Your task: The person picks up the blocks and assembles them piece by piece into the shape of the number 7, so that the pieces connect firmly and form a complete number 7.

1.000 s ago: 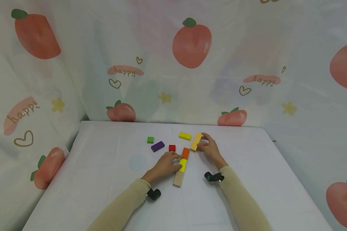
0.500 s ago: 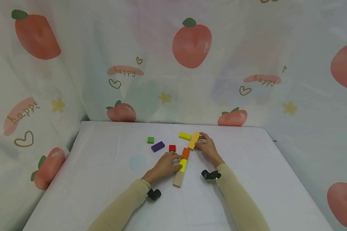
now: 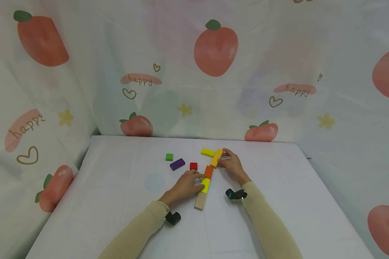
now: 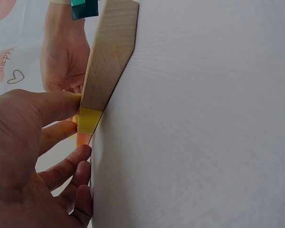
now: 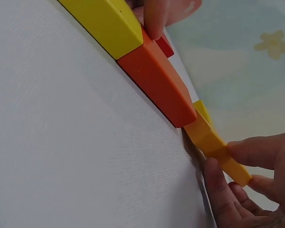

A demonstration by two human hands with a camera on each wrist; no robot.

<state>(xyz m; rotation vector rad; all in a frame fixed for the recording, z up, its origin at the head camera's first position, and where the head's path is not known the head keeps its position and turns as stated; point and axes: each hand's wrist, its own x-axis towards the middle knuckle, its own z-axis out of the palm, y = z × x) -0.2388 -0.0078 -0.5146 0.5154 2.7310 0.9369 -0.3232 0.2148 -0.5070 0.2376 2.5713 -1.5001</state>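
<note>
My right hand (image 3: pixel 232 167) pinches an amber wooden block (image 5: pixel 217 148) between thumb and fingers. In the right wrist view its near end meets, or nearly meets, the far end of an orange block (image 5: pixel 156 83). That orange block lies in a row with a yellow block (image 3: pixel 205 185) and a plain wood block (image 3: pixel 200 201). My left hand (image 3: pixel 185 185) rests along the row's left side, its thumb at the yellow block and a fingertip by the orange one. In the left wrist view these fingers (image 4: pixel 61 133) touch one side only.
A second yellow block (image 3: pixel 208 152) lies just beyond the amber one. Left of the row are a red block (image 3: pixel 193 166), a purple block (image 3: pixel 177 164) and a green block (image 3: pixel 169 157). All lie on a white-covered table (image 3: pixel 116 172) before a printed cloth backdrop.
My right hand has brought the amber block a little to the left, closer to the orange block's far end. The left hand has kept its place along the row.
</note>
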